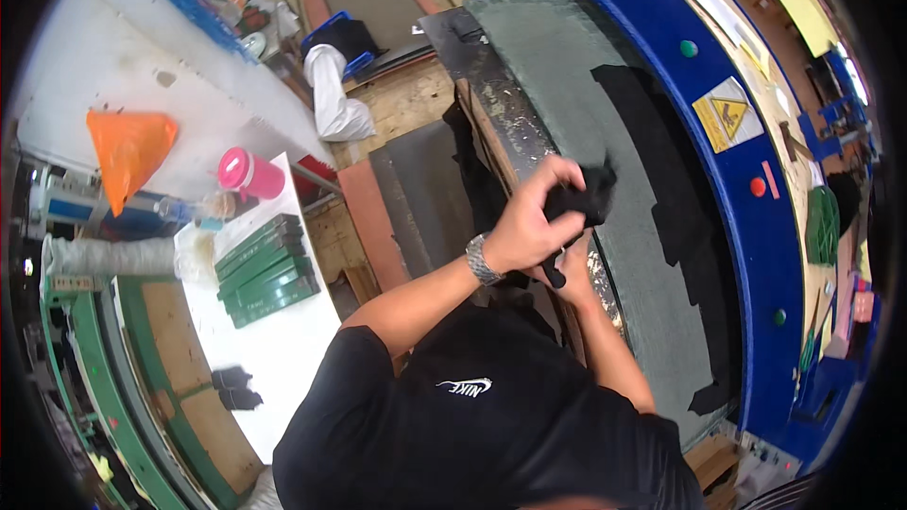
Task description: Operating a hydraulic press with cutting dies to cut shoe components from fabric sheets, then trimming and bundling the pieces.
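My left hand point(531, 229), with a metal-banded watch on its wrist, is closed on a bunch of black cloth-like pieces point(593, 193). Thumb and forefinger curl around the bunch, whose upper end is smeared by motion. Just below it, my right hand point(577, 271) is partly hidden behind the left hand and the black material. Its fingers seem to be at the lower end of the bunch, but their grip does not show. Both hands are over the near edge of a grey-green work surface point(624, 217). Across that surface lies a black sheet point(675, 189) with a jagged, stepped edge.
A blue machine beam point(727, 274) with push buttons and a yellow warning sign point(727, 115) borders the work surface on the right. On the left, a white table point(283, 340) bears green boxes point(265, 269), a pink tumbler point(250, 173) and small black pieces point(236, 387).
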`<action>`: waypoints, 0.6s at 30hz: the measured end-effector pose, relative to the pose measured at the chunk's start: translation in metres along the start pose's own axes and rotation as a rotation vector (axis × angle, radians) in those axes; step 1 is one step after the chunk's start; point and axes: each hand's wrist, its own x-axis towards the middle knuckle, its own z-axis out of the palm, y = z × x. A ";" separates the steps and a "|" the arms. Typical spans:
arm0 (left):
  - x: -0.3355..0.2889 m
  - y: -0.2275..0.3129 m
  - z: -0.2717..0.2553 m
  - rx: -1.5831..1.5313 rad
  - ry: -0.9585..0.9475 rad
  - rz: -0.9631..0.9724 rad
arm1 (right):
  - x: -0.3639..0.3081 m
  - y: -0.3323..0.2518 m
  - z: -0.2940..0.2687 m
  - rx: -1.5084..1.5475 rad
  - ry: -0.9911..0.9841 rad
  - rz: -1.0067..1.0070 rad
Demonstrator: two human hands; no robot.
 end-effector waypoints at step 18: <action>-0.072 -0.032 -0.003 0.396 0.048 -0.343 | 0.084 -0.090 -0.037 0.491 -0.178 -0.006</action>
